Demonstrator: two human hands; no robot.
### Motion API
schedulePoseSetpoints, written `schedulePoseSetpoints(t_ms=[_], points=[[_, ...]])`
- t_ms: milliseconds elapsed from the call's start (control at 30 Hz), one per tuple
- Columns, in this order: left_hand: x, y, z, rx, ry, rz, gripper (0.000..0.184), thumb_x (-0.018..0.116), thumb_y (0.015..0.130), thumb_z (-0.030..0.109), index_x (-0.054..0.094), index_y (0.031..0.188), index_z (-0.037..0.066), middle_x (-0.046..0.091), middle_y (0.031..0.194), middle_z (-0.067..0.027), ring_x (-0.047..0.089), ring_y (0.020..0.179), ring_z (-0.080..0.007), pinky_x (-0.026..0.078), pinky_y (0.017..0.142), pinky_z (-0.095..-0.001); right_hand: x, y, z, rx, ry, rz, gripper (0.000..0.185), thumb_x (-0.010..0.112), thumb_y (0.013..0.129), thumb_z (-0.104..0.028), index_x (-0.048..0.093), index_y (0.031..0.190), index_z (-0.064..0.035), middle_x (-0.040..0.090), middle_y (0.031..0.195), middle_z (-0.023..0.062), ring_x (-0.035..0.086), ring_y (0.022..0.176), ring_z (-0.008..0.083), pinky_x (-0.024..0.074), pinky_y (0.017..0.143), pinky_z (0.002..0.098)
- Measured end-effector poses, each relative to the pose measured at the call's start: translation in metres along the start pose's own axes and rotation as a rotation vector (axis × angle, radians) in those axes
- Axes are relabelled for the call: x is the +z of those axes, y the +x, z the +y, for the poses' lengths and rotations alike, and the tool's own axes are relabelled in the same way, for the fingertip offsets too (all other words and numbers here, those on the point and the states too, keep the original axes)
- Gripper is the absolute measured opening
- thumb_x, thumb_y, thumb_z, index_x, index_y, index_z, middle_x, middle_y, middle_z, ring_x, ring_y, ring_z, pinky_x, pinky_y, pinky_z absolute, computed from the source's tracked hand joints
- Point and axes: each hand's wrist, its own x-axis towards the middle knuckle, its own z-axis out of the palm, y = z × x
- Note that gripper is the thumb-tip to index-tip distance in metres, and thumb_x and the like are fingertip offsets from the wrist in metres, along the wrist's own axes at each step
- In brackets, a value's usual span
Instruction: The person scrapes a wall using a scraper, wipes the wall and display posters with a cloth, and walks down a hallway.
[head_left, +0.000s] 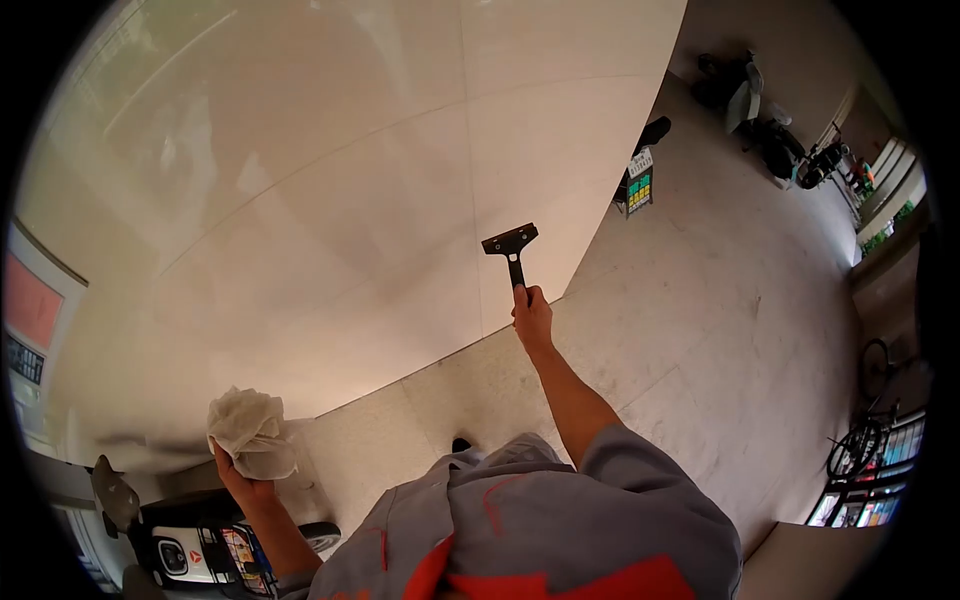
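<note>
Scraper: the black, wide-headed scraper (511,240) stood before the lower right part of the pale wall (340,230), head upward and away from the wearer; I could not tell whether its edge touched the surface.
Right grip: the right grip (534,312) was closed around the scraper's handle, arm extended.
Cloth: the crumpled whitish cloth (252,432) was bunched up before the wall's lower left part.
Left grip: the left grip (242,482) was closed on the cloth, supporting it from below and from the left; some of the fingers were hidden by the folds.
Wall: glossy, divided by thin joint lines, with pale reflections at upper left.
Wearer: grey work shirt (590,510) with red trim; one dark shoe (461,444) showed on the floor (680,320) near the wall's foot.
Floor: pale, with darker marks and faint joints.
Lower left: a black-and-white scooter (174,556) with a red mark stood beyond the left forearm.
Wall's right edge: a white plate (640,162) showed just past it, above a green-and-yellow panel (640,190).
Far right: parked motorbikes (775,148) stood at the upper end, well apart from the wearer; a bicycle (855,450) stood lower down.
</note>
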Motion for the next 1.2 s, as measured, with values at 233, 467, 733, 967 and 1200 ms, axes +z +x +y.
schedulePoseSetpoints(t_ms=[233, 467, 733, 967, 1200], points=[[0.021, -0.056, 0.004, 0.18, 0.101, 0.235, 0.045, 0.041, 0.093, 0.037, 0.042, 0.129, 0.01, 0.045, 0.13, -0.0125, 0.044, 0.119, -0.0305, 0.037, 0.099, -0.0494, 0.013, 0.074, -0.02, -0.04, 0.106, -0.023, 0.032, 0.044, 0.093, -0.031, 0.045, 0.074, -0.0052, 0.046, 0.052, 0.0004, 0.041, 0.04, 0.0077, 0.0347, 0.037, 0.024], [0.055, -0.062, -0.046, 0.172, 0.179, 0.175, 0.045, 0.042, 0.093, 0.037, 0.044, 0.128, 0.009, 0.047, 0.128, -0.0105, 0.045, 0.118, -0.0287, 0.036, 0.099, -0.0468, 0.007, 0.087, -0.039, -0.033, 0.314, -0.157, 0.028, 0.043, 0.094, -0.026, 0.045, 0.073, -0.0073, 0.044, 0.052, -0.0006, 0.039, 0.04, 0.0063, 0.0332, 0.037, 0.0226], [0.095, -0.082, -0.073, 0.113, 0.154, 0.124, 0.044, 0.041, 0.093, 0.035, 0.042, 0.128, 0.008, 0.048, 0.127, -0.0104, 0.045, 0.118, -0.028, 0.038, 0.099, -0.0451, 0.005, 0.112, -0.084, -0.228, 0.394, -0.18, 0.028, 0.046, 0.093, -0.027, 0.043, 0.074, -0.0061, 0.046, 0.055, 0.0004, 0.042, 0.046, 0.0064, 0.036, 0.041, 0.0225], [0.091, -0.07, -0.09, 0.153, 0.217, -0.222, 0.046, 0.04, 0.093, 0.037, 0.042, 0.13, 0.009, 0.045, 0.131, -0.0103, 0.043, 0.12, -0.0296, 0.034, 0.101, -0.0479, -0.033, 0.129, -0.085, -0.073, 0.459, -0.138, 0.031, 0.042, 0.094, -0.03, 0.046, 0.077, -0.0051, 0.046, 0.051, 0.001, 0.041, 0.039, 0.0065, 0.0324, 0.035, 0.0213], [0.115, -0.062, -0.117, 0.109, 0.101, -0.206, 0.048, 0.04, 0.093, 0.039, 0.041, 0.129, 0.007, 0.046, 0.13, -0.0107, 0.044, 0.119, -0.0285, 0.036, 0.1, -0.0452, -0.075, 0.15, -0.092, -0.02, 0.415, -0.193, 0.033, 0.04, 0.095, -0.032, 0.048, 0.075, -0.0053, 0.044, 0.049, 0.0005, 0.038, 0.034, 0.0072, 0.0299, 0.032, 0.0212]])
